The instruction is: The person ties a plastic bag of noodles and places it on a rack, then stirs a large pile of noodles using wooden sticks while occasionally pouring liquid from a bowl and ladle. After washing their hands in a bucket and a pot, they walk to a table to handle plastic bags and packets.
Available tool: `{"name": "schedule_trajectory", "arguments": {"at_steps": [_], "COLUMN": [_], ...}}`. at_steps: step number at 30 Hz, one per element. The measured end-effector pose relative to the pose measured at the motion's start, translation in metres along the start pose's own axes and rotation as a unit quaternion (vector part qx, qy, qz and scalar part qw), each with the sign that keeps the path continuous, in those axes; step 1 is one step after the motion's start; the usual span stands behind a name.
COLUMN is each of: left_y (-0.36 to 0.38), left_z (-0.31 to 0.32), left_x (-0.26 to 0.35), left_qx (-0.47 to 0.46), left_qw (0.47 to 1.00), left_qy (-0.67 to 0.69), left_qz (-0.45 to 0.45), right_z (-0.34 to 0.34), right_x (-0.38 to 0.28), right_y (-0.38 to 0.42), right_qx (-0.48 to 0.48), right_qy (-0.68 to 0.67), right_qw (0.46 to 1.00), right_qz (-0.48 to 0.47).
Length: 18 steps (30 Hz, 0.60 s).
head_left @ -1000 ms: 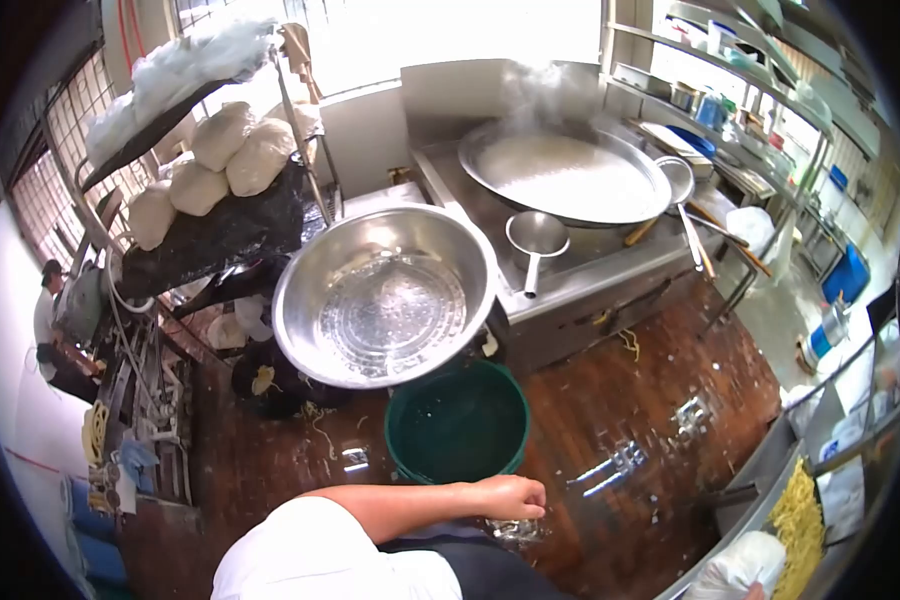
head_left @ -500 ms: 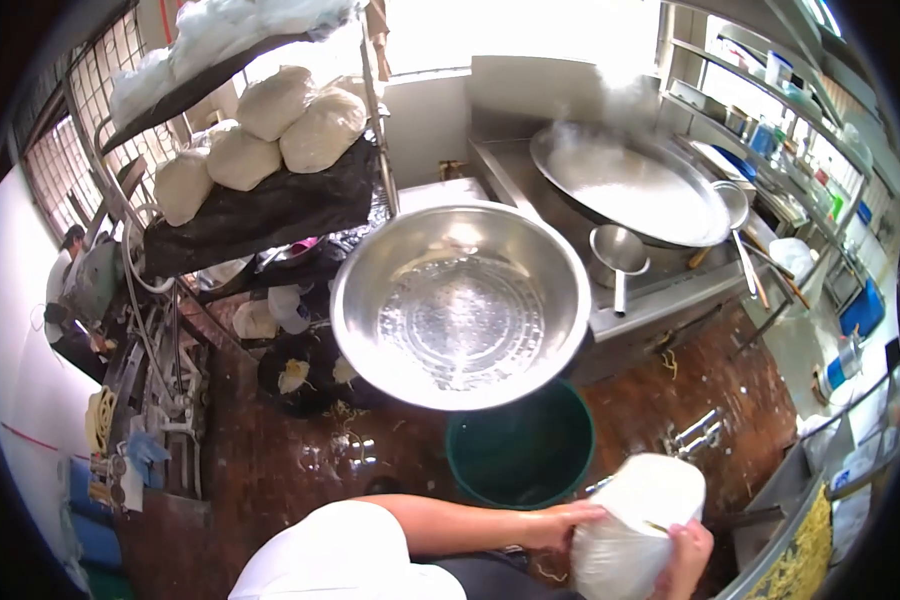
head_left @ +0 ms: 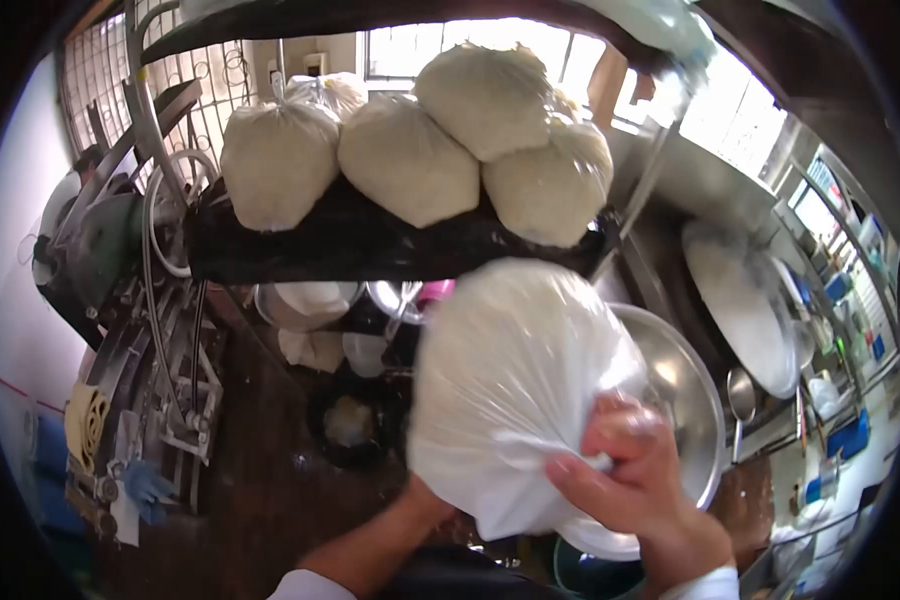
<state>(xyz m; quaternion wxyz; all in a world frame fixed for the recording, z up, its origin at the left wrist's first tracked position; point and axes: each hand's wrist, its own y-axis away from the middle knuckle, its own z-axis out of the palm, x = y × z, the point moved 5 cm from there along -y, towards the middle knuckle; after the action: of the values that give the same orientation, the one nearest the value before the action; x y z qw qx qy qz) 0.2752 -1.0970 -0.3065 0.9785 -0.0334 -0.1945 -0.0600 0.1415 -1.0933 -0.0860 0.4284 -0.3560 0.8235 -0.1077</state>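
Right fingers [head_left: 625,430] pinched closed on white plastic bag [head_left: 515,370]; left hand [head_left: 432,500] mostly hidden behind it, cannot tell grip.

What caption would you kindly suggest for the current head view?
Right grip clasping a full white plastic bag, similar bags piled on the rack beyond.

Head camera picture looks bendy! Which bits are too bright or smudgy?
In the head view, edges bow and corners go black; in the head view, rectangular windows wash out white; in the head view, the bulging white plastic bag shines with glare, and the right hand looks slightly blurred.
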Motion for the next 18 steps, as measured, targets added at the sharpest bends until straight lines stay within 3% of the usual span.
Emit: {"name": "schedule_trajectory", "arguments": {"at_steps": [1, 2, 3, 5, 7, 9, 11, 12, 14, 15, 17, 18], "left_y": [-0.026, -0.054, -0.081, -0.131, -0.19, -0.258, -0.285, -0.307, -0.338, -0.345, -0.354, -0.368], "left_z": [0.01, 0.019, 0.033, 0.056, 0.086, 0.102, 0.119, 0.112, 0.084, 0.077, 0.077, 0.066], "left_x": [0.044, 0.079, 0.119, 0.206, 0.279, 0.349, 0.376, 0.39, 0.427, 0.428, 0.421, 0.423], "left_qx": [0.006, 0.001, -0.039, -0.123, 0.054, -0.007, 0.109, 0.104, 0.199, 0.197, 0.223, 0.221], "left_qw": [0.995, 0.995, 0.987, 0.95, 0.955, 0.924, 0.818, 0.82, 0.618, 0.623, 0.421, 0.389], "left_qy": [-0.079, -0.079, -0.069, -0.047, -0.076, -0.198, -0.393, -0.395, -0.609, -0.607, -0.755, -0.781], "left_qz": [0.067, 0.067, 0.141, 0.283, 0.283, 0.326, 0.405, 0.401, 0.455, 0.453, 0.45, 0.436], "right_z": [0.01, 0.019, 0.028, 0.049, 0.065, 0.095, 0.114, 0.122, 0.14, 0.151, 0.172, 0.176], "right_x": [-0.007, -0.013, -0.019, -0.015, -0.004, 0.031, 0.068, 0.087, 0.098, 0.103, 0.122, 0.135], "right_y": [-0.038, -0.079, -0.119, -0.19, -0.25, -0.302, -0.346, -0.367, -0.4, -0.416, -0.446, -0.453], "right_qx": [0.003, 0.011, 0.019, 0.121, 0.166, 0.141, 0.103, 0.071, 0.075, 0.075, 0.087, 0.099], "right_qy": [0.033, 0.067, 0.1, 0.185, 0.25, 0.364, 0.354, 0.345, 0.322, 0.295, 0.299, 0.299], "right_qw": [0.997, 0.991, 0.982, 0.941, 0.928, 0.902, 0.918, 0.93, 0.939, 0.947, 0.947, 0.948], "right_qz": [-0.064, -0.111, -0.159, -0.255, -0.222, -0.186, -0.145, -0.107, -0.1, -0.099, -0.075, -0.052]}}
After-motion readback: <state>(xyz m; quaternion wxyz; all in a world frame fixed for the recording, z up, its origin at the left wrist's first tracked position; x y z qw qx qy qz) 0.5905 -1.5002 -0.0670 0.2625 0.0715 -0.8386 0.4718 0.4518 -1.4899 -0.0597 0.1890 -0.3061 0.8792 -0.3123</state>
